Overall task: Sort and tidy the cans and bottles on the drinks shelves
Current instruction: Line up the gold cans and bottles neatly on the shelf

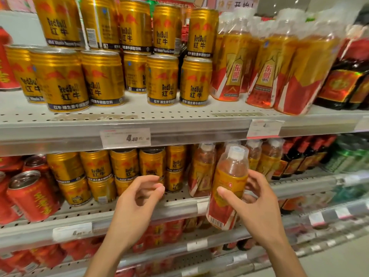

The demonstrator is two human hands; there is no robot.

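My right hand point(252, 204) grips an orange drink bottle point(229, 180) with a gold and red label and a clear cap, held tilted in front of the second shelf point(179, 206). My left hand point(142, 196) hovers left of it with fingers loosely curled, holding nothing, in front of gold Red Bull cans point(123, 166). More bottles of the same kind point(201, 168) stand behind on that shelf. The upper shelf point(179, 124) carries stacked gold cans point(161, 78) and several of the same bottles point(265, 70).
Red cans point(32, 194) sit at the left of the second shelf, one leaning. Dark bottles point(343, 84) stand at the far right on both shelves, green ones point(351, 154) beyond. Price tags point(125, 137) hang on the shelf edges. Lower shelves hold more red cans point(165, 230).
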